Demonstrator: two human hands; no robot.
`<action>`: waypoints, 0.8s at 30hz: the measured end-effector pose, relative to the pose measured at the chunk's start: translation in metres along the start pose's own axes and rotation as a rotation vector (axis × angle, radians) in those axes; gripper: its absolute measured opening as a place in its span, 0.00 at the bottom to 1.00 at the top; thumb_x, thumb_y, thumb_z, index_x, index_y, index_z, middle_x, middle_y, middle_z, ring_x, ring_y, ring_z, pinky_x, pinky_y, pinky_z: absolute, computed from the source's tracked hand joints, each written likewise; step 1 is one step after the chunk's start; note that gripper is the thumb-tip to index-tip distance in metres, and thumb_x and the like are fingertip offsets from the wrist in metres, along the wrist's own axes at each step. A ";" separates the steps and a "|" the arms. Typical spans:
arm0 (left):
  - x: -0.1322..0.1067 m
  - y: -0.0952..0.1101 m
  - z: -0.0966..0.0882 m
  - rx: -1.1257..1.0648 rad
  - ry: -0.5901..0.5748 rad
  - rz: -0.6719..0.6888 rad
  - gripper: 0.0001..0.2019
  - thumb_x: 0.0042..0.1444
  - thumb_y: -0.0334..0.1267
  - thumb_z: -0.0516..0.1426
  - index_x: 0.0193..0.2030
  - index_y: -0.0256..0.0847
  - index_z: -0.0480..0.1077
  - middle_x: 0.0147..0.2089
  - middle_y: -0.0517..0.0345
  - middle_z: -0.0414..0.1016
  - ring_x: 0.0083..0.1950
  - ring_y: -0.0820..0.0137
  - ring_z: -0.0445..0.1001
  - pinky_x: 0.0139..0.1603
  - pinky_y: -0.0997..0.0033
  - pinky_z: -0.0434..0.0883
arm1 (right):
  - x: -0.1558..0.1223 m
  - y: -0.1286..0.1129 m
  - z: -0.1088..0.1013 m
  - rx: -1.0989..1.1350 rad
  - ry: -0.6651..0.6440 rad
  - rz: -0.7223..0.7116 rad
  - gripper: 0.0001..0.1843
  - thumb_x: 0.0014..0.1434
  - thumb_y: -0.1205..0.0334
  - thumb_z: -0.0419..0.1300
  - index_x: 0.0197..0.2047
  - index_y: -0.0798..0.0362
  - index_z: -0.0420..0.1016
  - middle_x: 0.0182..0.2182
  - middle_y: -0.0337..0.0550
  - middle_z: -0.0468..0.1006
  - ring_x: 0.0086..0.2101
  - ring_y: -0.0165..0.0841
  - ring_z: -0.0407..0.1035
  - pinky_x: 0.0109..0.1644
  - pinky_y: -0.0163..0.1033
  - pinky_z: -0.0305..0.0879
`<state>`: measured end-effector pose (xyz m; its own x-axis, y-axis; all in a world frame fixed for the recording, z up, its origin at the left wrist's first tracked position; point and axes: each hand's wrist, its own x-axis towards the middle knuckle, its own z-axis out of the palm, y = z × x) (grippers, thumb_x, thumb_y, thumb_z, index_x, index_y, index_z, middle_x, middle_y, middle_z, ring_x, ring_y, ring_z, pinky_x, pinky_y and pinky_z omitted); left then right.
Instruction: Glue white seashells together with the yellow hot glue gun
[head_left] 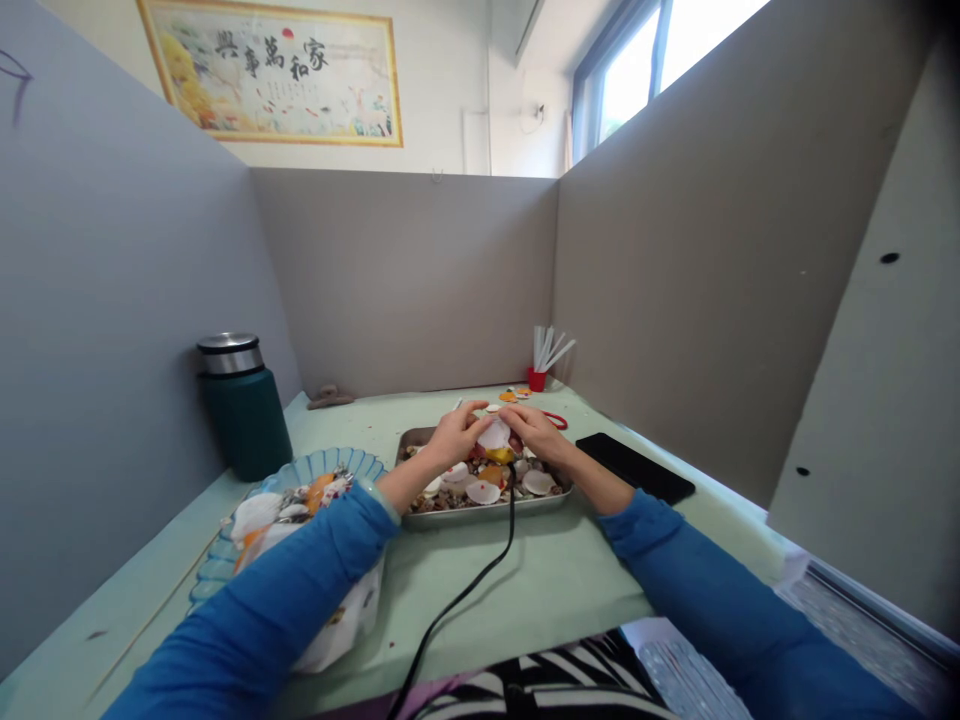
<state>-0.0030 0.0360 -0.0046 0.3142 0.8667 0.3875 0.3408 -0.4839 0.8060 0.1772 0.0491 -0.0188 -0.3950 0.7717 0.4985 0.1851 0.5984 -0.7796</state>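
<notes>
A white seashell (495, 434) is held up between my two hands, above a metal tray (480, 512) of shells and small pebble-like pieces. My left hand (459, 437) grips the shell from the left with its fingers bent. On the other side my right hand (534, 432) closes on the same shell, thumb and fingers together. Just below them is a yellow tool (500, 455), partly hidden, with a black cord (491, 562) running toward me. Loose white shells (483, 492) lie in the front of the tray.
To the left stand a blue scalloped plate (214, 575) heaped with shells and a dark green bottle (246, 420). Behind the tray are a red cup (537, 379) of white sticks and some orange pieces. A black flat slab (634, 467) lies right. Grey partitions (405, 280) enclose the table.
</notes>
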 end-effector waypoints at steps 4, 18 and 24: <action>-0.002 0.002 0.001 -0.057 -0.086 -0.125 0.19 0.60 0.49 0.51 0.48 0.35 0.64 0.19 0.60 0.71 0.19 0.69 0.71 0.20 0.74 0.67 | 0.000 -0.002 0.000 0.004 0.009 -0.009 0.22 0.63 0.43 0.49 0.29 0.53 0.62 0.15 0.32 0.62 0.17 0.26 0.58 0.22 0.31 0.54; -0.003 0.003 -0.001 0.071 -0.133 -0.078 0.19 0.60 0.52 0.49 0.34 0.36 0.68 0.17 0.58 0.70 0.19 0.69 0.71 0.20 0.75 0.65 | -0.002 -0.004 0.000 -0.113 -0.020 -0.026 0.22 0.64 0.44 0.47 0.31 0.54 0.66 0.17 0.33 0.64 0.20 0.27 0.60 0.25 0.32 0.55; -0.005 0.009 -0.001 0.030 -0.101 -0.067 0.19 0.58 0.53 0.51 0.31 0.38 0.65 0.17 0.60 0.68 0.18 0.71 0.70 0.19 0.76 0.65 | -0.002 -0.004 0.001 -0.161 -0.008 -0.050 0.22 0.64 0.44 0.47 0.28 0.53 0.64 0.18 0.34 0.64 0.21 0.27 0.59 0.27 0.33 0.55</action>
<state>-0.0026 0.0274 0.0008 0.3774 0.8811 0.2850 0.3895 -0.4302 0.8143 0.1766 0.0445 -0.0169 -0.4144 0.7385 0.5318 0.3066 0.6635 -0.6825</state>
